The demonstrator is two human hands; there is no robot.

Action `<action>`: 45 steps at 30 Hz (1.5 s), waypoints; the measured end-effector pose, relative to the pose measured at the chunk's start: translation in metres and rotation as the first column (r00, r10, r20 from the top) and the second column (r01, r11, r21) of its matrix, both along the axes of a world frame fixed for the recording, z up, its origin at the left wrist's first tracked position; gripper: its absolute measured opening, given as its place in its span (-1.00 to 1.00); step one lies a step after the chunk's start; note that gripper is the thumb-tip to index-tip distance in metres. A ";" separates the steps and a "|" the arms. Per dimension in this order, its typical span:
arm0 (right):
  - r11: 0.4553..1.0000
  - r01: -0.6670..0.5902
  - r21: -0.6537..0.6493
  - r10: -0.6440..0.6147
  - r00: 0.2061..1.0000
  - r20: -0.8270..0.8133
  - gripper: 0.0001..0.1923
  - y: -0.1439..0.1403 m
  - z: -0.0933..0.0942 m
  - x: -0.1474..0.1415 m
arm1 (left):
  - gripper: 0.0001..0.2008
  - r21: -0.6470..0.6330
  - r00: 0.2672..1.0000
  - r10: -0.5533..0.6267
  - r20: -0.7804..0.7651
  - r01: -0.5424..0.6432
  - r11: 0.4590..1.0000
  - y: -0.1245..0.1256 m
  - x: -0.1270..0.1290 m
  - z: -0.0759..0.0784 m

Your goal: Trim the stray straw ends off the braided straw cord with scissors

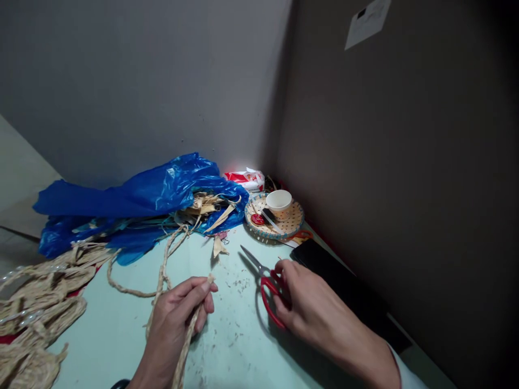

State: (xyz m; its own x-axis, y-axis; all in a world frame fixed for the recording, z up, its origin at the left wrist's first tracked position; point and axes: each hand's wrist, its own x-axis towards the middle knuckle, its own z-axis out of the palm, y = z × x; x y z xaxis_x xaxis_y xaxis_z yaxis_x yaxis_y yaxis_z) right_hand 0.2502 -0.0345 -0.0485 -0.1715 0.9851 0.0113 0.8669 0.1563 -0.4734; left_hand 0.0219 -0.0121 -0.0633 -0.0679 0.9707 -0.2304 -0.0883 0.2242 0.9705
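Between the thumb and fingers of my left hand [180,310] is the end of a braided straw-coloured cord [187,346], its cut tip poking out above the thumb. My right hand [310,305] has its fingers at the red handles of a pair of scissors [264,283]. The grey blades point up and left, away from the cord. A long loop of similar cord [162,259] runs behind my left hand towards a blue plastic bag [162,189]. A small scrap of dry fibre [219,247] lies on the table beyond my hands.
Woven fibre pieces with beads [44,294] cover the left side. At the back, a round woven tray [294,219] holds a white cup [279,201], near a red-and-white packet [245,179]. A black flat object [344,286] lies along the right wall. Crumbs dot the pale green table [227,356].
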 end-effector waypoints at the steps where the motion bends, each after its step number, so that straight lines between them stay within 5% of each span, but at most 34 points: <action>1: 1.000 0.014 -0.001 -0.014 0.982 -0.188 -0.88 0.002 0.002 0.002 | -0.72 -0.002 1.000 -0.001 0.009 0.001 1.000 0.000 0.000 0.000; 3: 0.999 -0.011 -0.053 -0.018 0.857 -0.514 -0.76 0.004 0.007 0.003 | -0.72 -0.004 1.000 -0.007 0.025 0.007 1.000 -0.001 0.000 0.001; 6: 0.980 -0.125 -0.156 -0.019 0.720 -0.694 -0.56 0.004 0.011 -0.004 | -0.72 -0.011 0.999 -0.024 0.042 0.025 1.000 -0.002 -0.001 0.004; 14: 0.975 -0.172 -0.140 0.085 0.871 -0.483 -0.32 -0.007 0.016 -0.018 | -0.73 0.006 0.996 -0.072 0.046 0.072 0.997 -0.008 0.000 0.006; 20: 0.952 -0.210 -0.222 0.094 0.893 -0.440 -0.49 -0.009 0.022 -0.018 | -0.77 0.014 0.996 -0.084 0.035 0.083 0.996 -0.010 0.004 0.004; 28: 0.968 -0.213 -0.134 0.135 0.888 -0.439 -0.68 -0.009 0.011 -0.020 | -0.76 -0.010 0.998 -0.060 0.014 0.060 0.998 -0.019 0.013 0.009; 35: 0.956 -0.254 -0.143 0.186 0.910 -0.370 -0.88 -0.013 0.002 -0.023 | -0.69 -0.115 0.998 -0.042 0.041 0.047 0.992 -0.026 0.009 -0.007; 45: 0.928 -0.265 -0.264 0.169 0.927 -0.335 -0.80 -0.018 0.008 -0.021 | -0.63 -0.170 0.994 -0.086 0.073 0.097 0.981 -0.026 0.004 -0.029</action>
